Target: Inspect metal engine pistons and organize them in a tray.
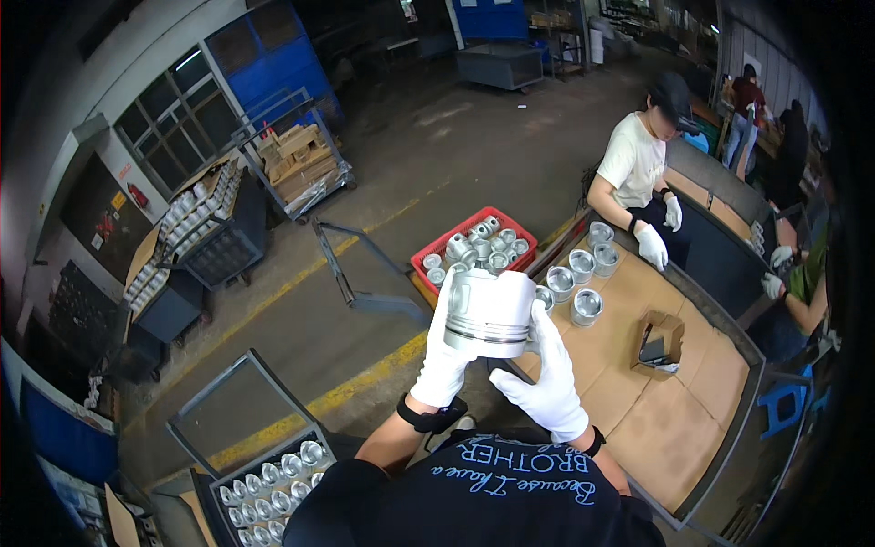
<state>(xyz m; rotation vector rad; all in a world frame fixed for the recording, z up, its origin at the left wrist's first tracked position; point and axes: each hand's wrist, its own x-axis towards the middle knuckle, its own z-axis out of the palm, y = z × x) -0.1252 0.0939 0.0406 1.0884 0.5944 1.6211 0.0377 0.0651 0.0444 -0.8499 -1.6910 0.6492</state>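
A large silver engine piston (490, 310) is held up in front of my chest, its ringed grooves toward me. My left hand (443, 357), in a white glove, grips its left side. The gloved right hand (549, 381) presses its fingers on the right side, with the thumb stretched out below it. Behind the held piston, several more pistons (587, 307) stand on the cardboard-covered table (629, 438). A red plastic basket (421, 258) full of loose pistons is just beyond my hands.
An open cardboard box (658, 345) with dark items sits on the table. Across it stands a co-worker (638, 164) in white gloves. Rows of pistons (290, 467) fill a cart at lower left. A metal frame (387, 304) juts out left of the basket.
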